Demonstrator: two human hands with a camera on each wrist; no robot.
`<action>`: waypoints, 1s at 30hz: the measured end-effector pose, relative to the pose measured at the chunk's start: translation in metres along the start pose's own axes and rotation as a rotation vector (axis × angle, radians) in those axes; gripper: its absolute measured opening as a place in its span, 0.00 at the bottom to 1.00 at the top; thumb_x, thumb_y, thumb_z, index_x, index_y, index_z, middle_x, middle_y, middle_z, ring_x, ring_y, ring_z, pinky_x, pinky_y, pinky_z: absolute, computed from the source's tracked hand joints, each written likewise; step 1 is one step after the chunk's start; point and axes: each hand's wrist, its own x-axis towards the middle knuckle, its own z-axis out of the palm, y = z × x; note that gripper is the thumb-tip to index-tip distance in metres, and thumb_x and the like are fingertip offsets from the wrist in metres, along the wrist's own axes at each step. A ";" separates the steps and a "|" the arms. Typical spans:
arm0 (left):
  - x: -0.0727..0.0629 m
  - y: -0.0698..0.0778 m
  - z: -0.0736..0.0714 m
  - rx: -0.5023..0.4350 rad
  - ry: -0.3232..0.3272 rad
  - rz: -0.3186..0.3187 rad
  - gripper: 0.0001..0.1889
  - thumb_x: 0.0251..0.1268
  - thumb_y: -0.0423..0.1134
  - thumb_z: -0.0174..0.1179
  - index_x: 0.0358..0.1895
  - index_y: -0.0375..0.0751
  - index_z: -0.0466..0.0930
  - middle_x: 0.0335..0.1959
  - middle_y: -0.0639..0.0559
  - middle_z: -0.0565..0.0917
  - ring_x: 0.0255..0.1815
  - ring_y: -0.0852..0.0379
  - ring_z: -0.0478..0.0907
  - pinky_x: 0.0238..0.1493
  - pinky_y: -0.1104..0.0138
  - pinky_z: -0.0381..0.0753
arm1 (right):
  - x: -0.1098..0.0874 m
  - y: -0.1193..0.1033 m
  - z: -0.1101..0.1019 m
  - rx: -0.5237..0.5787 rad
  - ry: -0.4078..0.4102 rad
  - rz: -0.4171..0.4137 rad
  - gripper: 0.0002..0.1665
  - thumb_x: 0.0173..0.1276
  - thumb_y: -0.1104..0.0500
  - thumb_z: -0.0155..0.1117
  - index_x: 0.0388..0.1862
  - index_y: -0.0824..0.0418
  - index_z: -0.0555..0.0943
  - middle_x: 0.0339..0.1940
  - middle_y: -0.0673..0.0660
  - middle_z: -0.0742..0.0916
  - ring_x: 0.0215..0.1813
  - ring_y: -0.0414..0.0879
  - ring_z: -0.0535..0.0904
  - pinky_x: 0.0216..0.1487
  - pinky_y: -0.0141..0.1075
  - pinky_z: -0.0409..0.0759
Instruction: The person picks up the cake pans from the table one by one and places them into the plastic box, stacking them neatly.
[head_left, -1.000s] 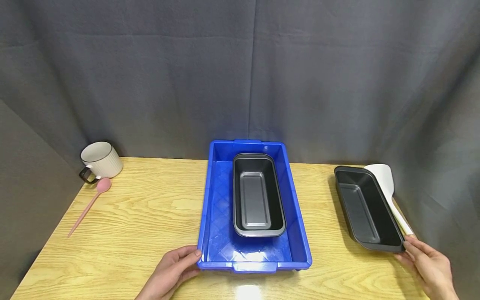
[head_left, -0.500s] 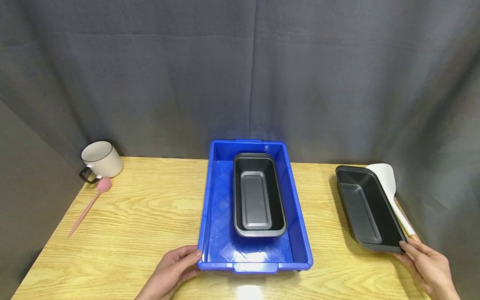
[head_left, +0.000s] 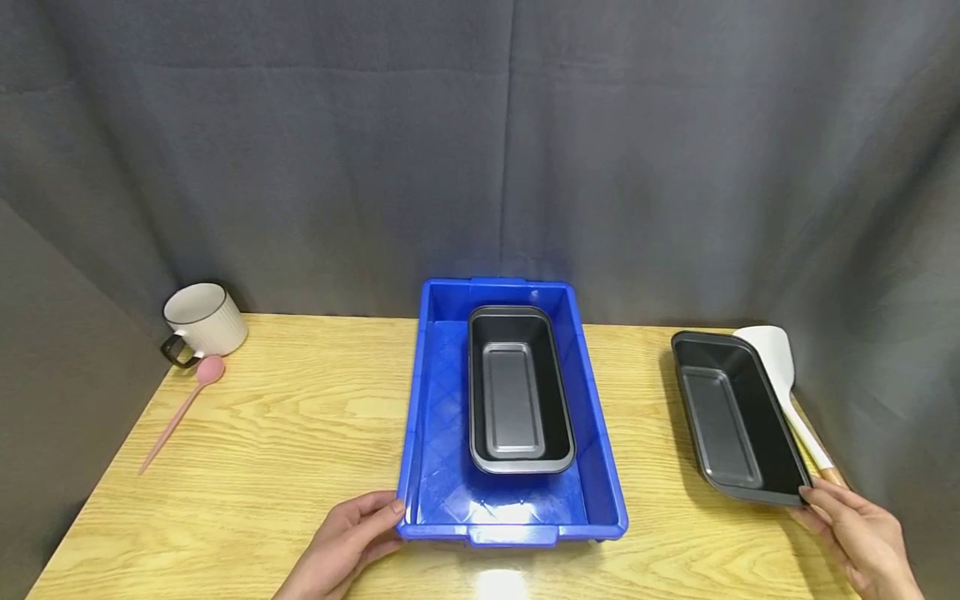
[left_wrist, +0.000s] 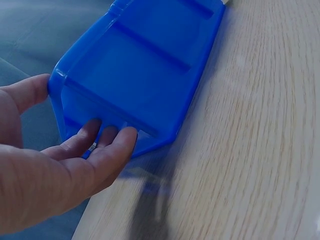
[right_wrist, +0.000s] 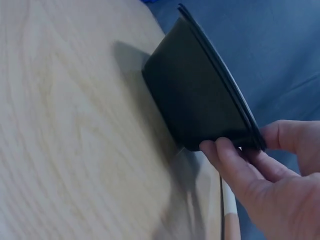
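Note:
My left hand [head_left: 351,535] grips the near left corner of a blue plastic bin [head_left: 438,467], thumb on the rim and fingers against the outer wall, as the left wrist view shows. Inside the bin lies a dark loaf pan [head_left: 513,400]. A second dark loaf pan [head_left: 722,427] stands on the table at the right. My right hand [head_left: 858,533] pinches its near right corner, the thumb on the rim and the fingers [right_wrist: 231,162] under it. Beside that pan a white spatula [head_left: 772,358] with a wooden handle end lies partly hidden.
At the far left a white ribbed mug [head_left: 206,321] with a black handle is near the back edge. A pink spoon [head_left: 180,410] lies just in front of it. Grey curtain [head_left: 330,167] hangs along the table's back and sides.
The thumb of my right hand has shifted slightly inward on the pan's corner, and the pan sits a touch further right. My left hand keeps its hold on the bin.

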 end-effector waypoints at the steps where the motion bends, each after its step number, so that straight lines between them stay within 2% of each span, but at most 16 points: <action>1: 0.000 0.000 0.000 0.001 -0.002 0.001 0.30 0.72 0.41 0.53 0.63 0.14 0.60 0.52 0.40 0.79 0.50 0.57 0.78 0.52 0.64 0.79 | 0.000 -0.001 0.000 -0.002 0.008 0.007 0.18 0.67 0.65 0.63 0.24 0.43 0.85 0.30 0.32 0.81 0.33 0.35 0.85 0.39 0.26 0.82; 5: 0.000 -0.001 -0.001 0.000 -0.004 0.003 0.30 0.72 0.40 0.53 0.62 0.14 0.60 0.52 0.41 0.79 0.50 0.57 0.78 0.53 0.63 0.79 | 0.009 0.002 -0.005 0.013 0.035 0.011 0.16 0.66 0.66 0.63 0.24 0.47 0.86 0.32 0.31 0.78 0.34 0.35 0.84 0.42 0.28 0.82; 12: 0.000 0.000 0.000 -0.004 0.001 -0.004 0.30 0.72 0.41 0.53 0.62 0.15 0.61 0.51 0.43 0.80 0.49 0.57 0.78 0.52 0.63 0.79 | 0.036 0.023 -0.031 0.090 -0.001 -0.076 0.15 0.65 0.70 0.62 0.27 0.52 0.88 0.36 0.35 0.81 0.36 0.37 0.84 0.41 0.32 0.83; 15: 0.000 0.001 0.000 -0.009 0.001 -0.010 0.30 0.72 0.41 0.53 0.62 0.15 0.60 0.49 0.45 0.80 0.48 0.59 0.78 0.51 0.63 0.80 | 0.032 0.019 -0.027 0.109 -0.011 -0.077 0.16 0.65 0.71 0.62 0.26 0.53 0.88 0.36 0.36 0.83 0.36 0.36 0.84 0.41 0.32 0.83; 22: -0.001 0.001 0.003 -0.040 0.025 -0.013 0.29 0.71 0.40 0.55 0.62 0.15 0.62 0.47 0.47 0.80 0.47 0.59 0.78 0.52 0.62 0.80 | 0.004 -0.003 0.003 0.118 0.024 -0.060 0.18 0.65 0.73 0.59 0.24 0.56 0.87 0.31 0.38 0.83 0.34 0.37 0.84 0.39 0.31 0.83; 25: -0.001 0.001 0.004 -0.045 0.036 -0.006 0.29 0.71 0.40 0.55 0.62 0.15 0.61 0.49 0.44 0.80 0.49 0.57 0.78 0.53 0.63 0.79 | 0.002 -0.005 0.003 0.116 0.023 -0.054 0.17 0.64 0.73 0.60 0.24 0.56 0.87 0.32 0.38 0.83 0.35 0.36 0.83 0.40 0.31 0.83; 30: -0.001 0.003 0.006 -0.063 0.046 0.004 0.29 0.70 0.38 0.55 0.61 0.14 0.61 0.49 0.42 0.79 0.50 0.53 0.79 0.53 0.64 0.79 | 0.010 -0.001 -0.006 0.107 0.029 -0.031 0.16 0.64 0.71 0.64 0.25 0.52 0.88 0.36 0.36 0.81 0.37 0.34 0.82 0.42 0.31 0.83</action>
